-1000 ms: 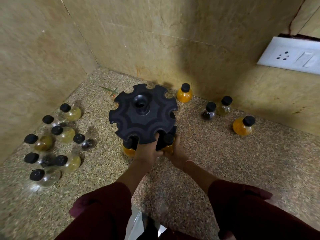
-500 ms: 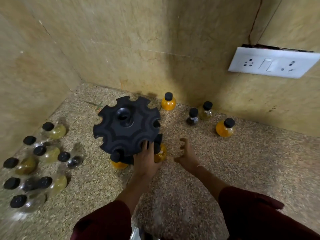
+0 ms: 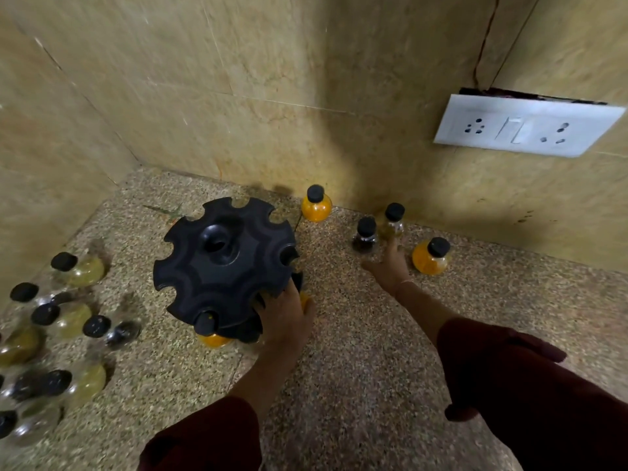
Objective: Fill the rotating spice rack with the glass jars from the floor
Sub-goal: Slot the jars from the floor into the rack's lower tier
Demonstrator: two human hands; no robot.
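Note:
The black rotating spice rack stands on the speckled floor near the corner. An orange-filled jar hangs in its front slot, and a second orange jar is mostly hidden behind my left hand, which grips the rack's near right edge. My right hand reaches to the right with fingers apart, touching or just short of a dark-filled jar and a pale jar. An orange jar stands right of that hand. Another orange jar stands by the back wall.
Several black-capped jars with yellow, dark or clear contents stand in a group on the floor at the left. Tiled walls close in the corner at the back and left. A white socket plate is on the right wall. My knees are at the bottom.
My right hand has left the jar at the rack's front and moved right to the jars by the wall. My left hand has stayed on the rack.

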